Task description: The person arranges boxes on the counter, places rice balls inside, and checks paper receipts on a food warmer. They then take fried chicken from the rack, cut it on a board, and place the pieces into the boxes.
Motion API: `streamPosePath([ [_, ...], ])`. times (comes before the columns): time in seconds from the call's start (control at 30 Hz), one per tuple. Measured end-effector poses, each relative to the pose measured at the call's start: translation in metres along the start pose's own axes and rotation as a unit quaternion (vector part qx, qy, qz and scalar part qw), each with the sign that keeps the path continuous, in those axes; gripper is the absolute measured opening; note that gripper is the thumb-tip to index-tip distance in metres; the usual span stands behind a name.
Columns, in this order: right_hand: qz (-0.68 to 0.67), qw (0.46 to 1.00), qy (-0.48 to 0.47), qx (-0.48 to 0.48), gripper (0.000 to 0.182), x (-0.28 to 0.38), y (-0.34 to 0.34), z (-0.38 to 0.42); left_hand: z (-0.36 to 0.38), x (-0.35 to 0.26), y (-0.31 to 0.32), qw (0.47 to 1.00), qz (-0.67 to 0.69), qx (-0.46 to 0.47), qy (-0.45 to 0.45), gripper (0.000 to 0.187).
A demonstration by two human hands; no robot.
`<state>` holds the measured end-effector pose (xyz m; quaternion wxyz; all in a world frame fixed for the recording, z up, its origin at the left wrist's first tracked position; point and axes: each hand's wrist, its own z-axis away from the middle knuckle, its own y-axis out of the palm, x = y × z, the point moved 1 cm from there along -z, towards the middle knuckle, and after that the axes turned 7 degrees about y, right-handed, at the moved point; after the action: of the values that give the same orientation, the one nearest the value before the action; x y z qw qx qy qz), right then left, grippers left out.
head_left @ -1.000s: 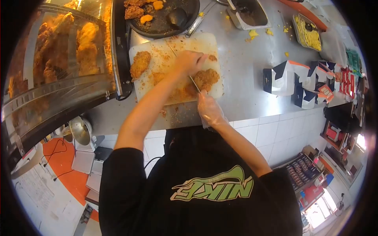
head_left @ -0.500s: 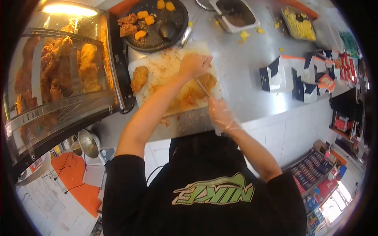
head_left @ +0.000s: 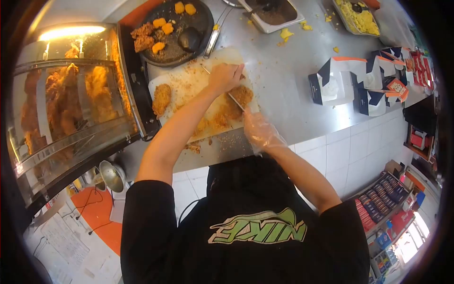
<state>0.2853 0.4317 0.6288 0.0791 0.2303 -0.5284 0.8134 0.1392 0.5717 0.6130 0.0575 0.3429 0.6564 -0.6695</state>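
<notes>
A white cutting board (head_left: 187, 85) strewn with crumbs lies on the metal counter. My right hand (head_left: 260, 131), in a clear plastic glove, is closed round the handle of a long knife (head_left: 236, 102). Bare, my left hand (head_left: 224, 78) lies across the blade with its fingers closed over it; the tip shows past its left side. Beside the blade, between my hands, is a breaded fried piece (head_left: 243, 95), partly covered by my left hand. Another fried piece (head_left: 161, 99) rests at the board's left edge.
A round black pan (head_left: 204, 28) holds nuggets, fried pieces and a dark round object. Tongs (head_left: 212, 42) lie beside it. At left stands a lit display warmer (head_left: 94, 124). A metal tub (head_left: 279, 23), a tray of yellow food (head_left: 362, 21) and open cartons (head_left: 338, 87) stand farther right.
The view has shifted slightly, so the board, pan and cartons appear farther left. Both hands remain on the knife, with little visible change in how they hold it.
</notes>
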Motion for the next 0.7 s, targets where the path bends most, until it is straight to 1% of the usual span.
streamPosePath([
  [0.03,-0.001,1.0,-0.002,-0.008,0.039,-0.001,-0.003,-0.002,0.001,0.0,0.0,0.999,0.029,-0.014,0.011,0.046],
  [0.07,-0.052,0.996,0.047,0.05,0.036,-0.003,-0.002,-0.002,0.006,0.004,0.007,0.998,0.059,-0.024,0.019,0.046],
  [0.1,-0.1,0.985,0.091,0.104,0.033,-0.006,-0.002,-0.005,0.002,0.01,0.011,0.998,0.055,-0.029,0.025,0.046],
  [0.13,-0.105,0.985,0.094,0.101,0.033,-0.002,0.006,-0.001,0.005,0.02,0.02,1.0,-0.003,-0.001,0.027,0.046],
  [0.17,-0.081,0.993,0.059,0.056,0.029,0.003,0.011,-0.008,0.0,0.022,0.018,0.997,-0.064,0.015,0.03,0.045],
  [0.2,-0.053,0.998,0.014,0.005,0.026,0.002,0.01,-0.02,-0.007,0.027,0.013,0.997,-0.073,-0.003,0.034,0.045],
  [0.23,-0.054,0.999,0.01,0.001,0.026,0.003,0.007,-0.011,0.0,0.027,0.008,0.999,-0.05,0.011,-0.001,0.045],
  [0.27,-0.086,0.996,0.007,-0.001,0.025,0.006,-0.001,-0.006,-0.006,0.024,-0.004,0.999,-0.031,0.023,-0.028,0.045],
  [0.3,-0.112,0.994,0.001,-0.003,0.023,0.002,-0.011,-0.012,-0.021,0.02,-0.011,0.999,-0.038,0.012,-0.018,0.045],
  [0.33,-0.114,0.993,0.003,-0.001,0.023,0.006,-0.03,-0.008,-0.022,0.003,-0.016,1.0,-0.006,-0.016,0.018,0.045],
  [0.37,-0.11,0.988,0.066,0.082,0.024,0.013,-0.057,0.0,-0.017,-0.007,-0.013,0.998,0.028,-0.039,0.051,0.045],
  [0.4,-0.101,0.974,0.125,0.162,0.024,0.014,-0.07,0.002,-0.017,-0.011,-0.004,0.998,0.031,-0.036,0.046,0.045],
  [0.43,-0.099,0.973,0.126,0.169,0.024,0.01,-0.064,0.002,-0.017,-0.013,0.005,0.998,0.043,-0.011,0.036,0.045],
  [0.47,-0.073,0.977,0.133,0.146,0.025,0.005,-0.053,0.003,-0.018,-0.01,0.012,0.998,0.056,0.014,0.027,0.046],
  [0.5,-0.048,0.982,0.14,0.122,0.026,-0.001,-0.043,-0.002,-0.018,-0.004,0.016,0.998,0.057,0.015,0.023,0.046],
  [0.53,-0.047,0.981,0.139,0.124,0.026,-0.005,-0.034,-0.015,-0.019,0.002,0.019,1.0,0.022,0.011,0.017,0.046],
  [0.57,-0.081,0.986,0.089,0.118,0.027,-0.007,-0.026,-0.025,-0.013,0.006,0.023,1.0,-0.011,0.01,0.01,0.046],
  [0.6,-0.114,0.985,0.038,0.121,0.029,-0.008,-0.018,-0.017,-0.004,0.007,0.025,1.0,-0.003,0.016,-0.002,0.046],
  [0.63,-0.113,0.985,0.034,0.125,0.029,-0.009,-0.011,-0.006,-0.007,0.015,0.02,0.999,0.018,0.037,-0.004,0.046],
  [0.67,-0.083,0.995,-0.009,0.048,0.029,-0.009,-0.011,-0.01,-0.024,0.026,0.01,0.998,0.028,0.047,0.007,0.046],
  [0.7,-0.054,0.997,-0.05,-0.03,0.03,-0.01,-0.012,-0.018,-0.026,0.024,0.009,0.998,0.023,-0.029,0.058,0.046],
])
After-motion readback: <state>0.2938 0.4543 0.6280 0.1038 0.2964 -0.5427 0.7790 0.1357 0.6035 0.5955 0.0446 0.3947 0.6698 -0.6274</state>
